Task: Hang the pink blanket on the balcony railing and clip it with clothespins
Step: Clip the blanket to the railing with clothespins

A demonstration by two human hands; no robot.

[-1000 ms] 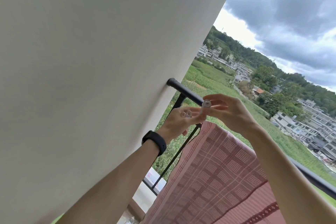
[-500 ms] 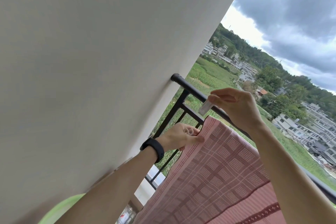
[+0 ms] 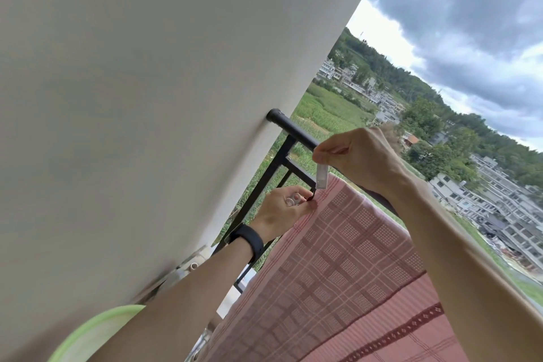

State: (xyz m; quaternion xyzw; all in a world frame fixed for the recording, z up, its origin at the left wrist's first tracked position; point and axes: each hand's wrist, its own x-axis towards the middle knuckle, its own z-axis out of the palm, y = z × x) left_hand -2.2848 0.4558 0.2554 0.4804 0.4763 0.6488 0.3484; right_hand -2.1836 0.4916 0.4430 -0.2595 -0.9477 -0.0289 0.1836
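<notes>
**A:** Where is the pink blanket [image 3: 352,258]?

**B:** It hangs over the black railing [image 3: 293,129], close to where the railing meets the white wall [image 3: 147,97].

**A:** What does the right hand [image 3: 361,156] do?

**B:** It pinches a clear clothespin [image 3: 321,176] by the top. The pin points down, and its tip is at the blanket's top edge. I cannot tell if it bites the cloth.

**A:** And the left hand [image 3: 282,211]?

**B:** It is lower, at the blanket's corner. Its fingers curl round the spare clothespins [image 3: 292,200], and its thumb touches the cloth. A black band [image 3: 249,241] is on that wrist.

**A:** Do the hands touch?

**B:** No. They are near each other, but apart.

**A:** What else is there?

**B:** A green round thing [image 3: 97,329] is at the bottom.
</notes>
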